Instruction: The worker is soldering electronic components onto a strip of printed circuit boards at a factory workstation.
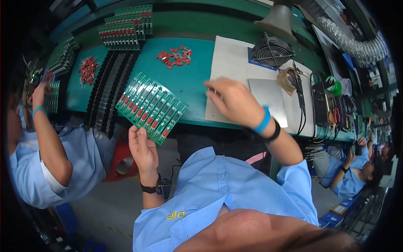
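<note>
while gripping green circuit panel (151, 108) in left hand (142, 149), right hand (233, 101) (fingers curled, contents hidden) hovering just right of it.

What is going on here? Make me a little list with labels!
Place: green workbench
Left hand: holds a green circuit board panel by its lower edge
Right hand: raised over the white sheet, fingers pinched; anything in them is too small to tell
Loose parts: pile of small red parts
Nearby: small fan, soldering iron
Others: a co-worker's hand to the left
</note>
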The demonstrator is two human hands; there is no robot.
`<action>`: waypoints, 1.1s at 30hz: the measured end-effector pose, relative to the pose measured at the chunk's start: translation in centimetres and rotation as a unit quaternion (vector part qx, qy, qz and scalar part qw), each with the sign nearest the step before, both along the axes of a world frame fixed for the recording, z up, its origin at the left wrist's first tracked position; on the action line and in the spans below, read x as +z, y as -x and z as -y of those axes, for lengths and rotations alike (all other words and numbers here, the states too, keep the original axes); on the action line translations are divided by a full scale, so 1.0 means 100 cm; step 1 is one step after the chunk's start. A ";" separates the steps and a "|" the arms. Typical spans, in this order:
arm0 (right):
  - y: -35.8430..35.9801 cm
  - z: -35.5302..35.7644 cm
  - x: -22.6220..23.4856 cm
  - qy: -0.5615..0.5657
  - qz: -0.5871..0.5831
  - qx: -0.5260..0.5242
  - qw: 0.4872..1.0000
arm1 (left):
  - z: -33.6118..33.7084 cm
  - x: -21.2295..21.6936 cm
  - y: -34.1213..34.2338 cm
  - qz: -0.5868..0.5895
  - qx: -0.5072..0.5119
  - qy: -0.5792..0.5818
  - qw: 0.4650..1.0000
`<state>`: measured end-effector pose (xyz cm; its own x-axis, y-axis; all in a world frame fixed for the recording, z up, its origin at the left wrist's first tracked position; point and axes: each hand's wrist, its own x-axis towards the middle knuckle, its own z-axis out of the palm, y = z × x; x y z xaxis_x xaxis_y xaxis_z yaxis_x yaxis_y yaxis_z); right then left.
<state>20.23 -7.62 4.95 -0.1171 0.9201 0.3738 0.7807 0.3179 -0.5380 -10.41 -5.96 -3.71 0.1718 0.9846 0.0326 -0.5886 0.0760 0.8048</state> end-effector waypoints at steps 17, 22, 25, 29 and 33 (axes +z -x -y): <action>-0.021 -0.142 -0.055 0.077 0.088 -0.028 0.993 | -0.005 0.006 -0.014 0.039 -0.022 0.008 0.999; -0.025 -0.136 -0.055 0.099 0.063 -0.014 0.993 | -0.007 0.007 -0.027 0.035 -0.039 -0.007 0.999; -0.028 -0.134 -0.056 0.084 0.073 -0.026 0.993 | -0.005 0.009 -0.033 0.040 -0.048 -0.011 0.998; -0.033 -0.115 -0.032 0.105 0.050 -0.049 0.992 | -0.004 0.014 -0.042 0.028 -0.046 -0.013 0.998; -0.048 -0.067 0.011 0.158 -0.100 -0.069 0.980 | -0.008 0.013 -0.056 0.018 -0.057 -0.003 0.998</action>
<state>25.05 -0.97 6.03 0.0624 0.9956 0.0695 0.6728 0.0095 -0.7397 -4.78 -5.11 -2.46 0.2814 0.9585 0.0462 -0.6049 0.1397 0.7840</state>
